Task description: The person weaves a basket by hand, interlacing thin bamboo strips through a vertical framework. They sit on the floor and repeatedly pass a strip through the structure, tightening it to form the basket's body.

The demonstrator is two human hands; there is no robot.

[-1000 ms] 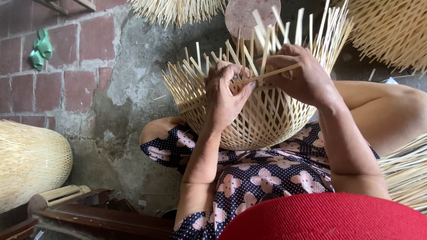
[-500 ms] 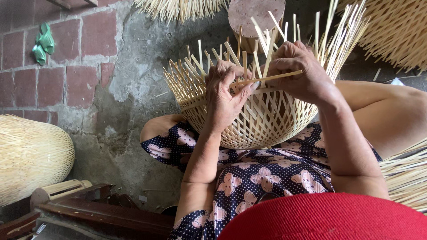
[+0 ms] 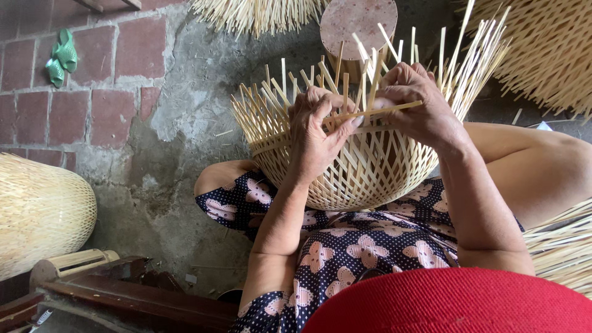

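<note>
A half-woven bamboo basket (image 3: 364, 169) rests on my lap, its loose strip ends sticking up around the rim. My left hand (image 3: 317, 132) grips the near rim, fingers pressed over the upright strips. My right hand (image 3: 419, 108) is closed around a thin bamboo strip (image 3: 376, 112) that lies sideways across the rim toward my left fingers. Both forearms reach forward over a dark dress with a pale flower pattern (image 3: 364, 246).
A finished woven basket (image 3: 37, 213) lies at the left. More bamboo work fills the upper right (image 3: 542, 49) and lower right (image 3: 564, 246). A round stool top (image 3: 357, 21) stands behind the basket. Green sandals (image 3: 61, 58) sit on the brick floor; a wooden frame (image 3: 123, 296) lies lower left.
The basket and both hands sit slightly lower and to the right in view. The sideways strip stays held between the hands, with the fingers shifted a little along the rim.
</note>
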